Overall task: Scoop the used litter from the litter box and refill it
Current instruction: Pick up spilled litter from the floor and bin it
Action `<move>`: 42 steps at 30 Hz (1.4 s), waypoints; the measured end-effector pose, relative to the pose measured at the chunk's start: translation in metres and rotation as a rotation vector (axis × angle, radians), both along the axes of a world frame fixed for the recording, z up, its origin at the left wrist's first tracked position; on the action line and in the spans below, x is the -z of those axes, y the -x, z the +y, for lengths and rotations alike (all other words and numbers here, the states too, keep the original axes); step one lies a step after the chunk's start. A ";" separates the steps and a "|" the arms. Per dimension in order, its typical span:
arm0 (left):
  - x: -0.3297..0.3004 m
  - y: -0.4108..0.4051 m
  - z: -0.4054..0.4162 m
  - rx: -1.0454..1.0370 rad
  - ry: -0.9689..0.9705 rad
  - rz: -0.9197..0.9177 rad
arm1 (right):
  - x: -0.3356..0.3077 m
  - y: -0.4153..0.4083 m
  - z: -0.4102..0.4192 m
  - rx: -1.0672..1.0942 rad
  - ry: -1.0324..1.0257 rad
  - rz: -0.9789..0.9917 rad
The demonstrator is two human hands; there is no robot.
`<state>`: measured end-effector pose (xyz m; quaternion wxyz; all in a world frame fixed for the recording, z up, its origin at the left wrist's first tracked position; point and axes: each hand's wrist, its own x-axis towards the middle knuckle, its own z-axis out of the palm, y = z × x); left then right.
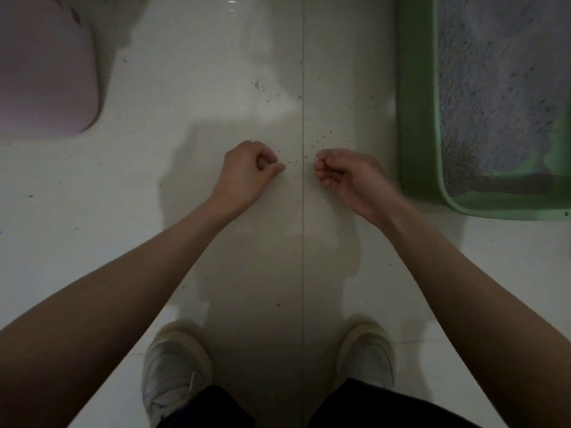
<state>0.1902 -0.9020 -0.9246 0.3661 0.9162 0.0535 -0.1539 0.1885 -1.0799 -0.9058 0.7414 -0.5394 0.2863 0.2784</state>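
White shoes [176, 372] standing at 6 o'clock; left hand [247, 171] and right hand [346, 177] both curling loosely, gripping nothing, over scattered grains [315, 143]; green litter box [414, 103] at 2 o'clock showing grey litter [494, 88].

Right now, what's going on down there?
A person stands over a tiled floor, both arms stretched down. The left hand and right hand have curled fingers and hold no tool; whether they pinch any grains is too small to tell. Dark litter grains are scattered on the floor around them. The green litter box sits to the right, with litter in it. A pinkish object lies at upper left.
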 end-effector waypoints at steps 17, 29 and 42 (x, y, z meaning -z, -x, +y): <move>0.003 -0.011 -0.004 0.069 -0.041 0.050 | 0.023 -0.010 0.039 -0.771 1.066 -0.525; -0.015 -0.013 0.034 -0.511 0.878 0.277 | 0.003 -0.013 0.021 -0.001 -0.108 0.027; -0.011 -0.028 0.035 -0.446 0.532 0.208 | 0.018 -0.012 0.045 -0.736 1.007 -0.498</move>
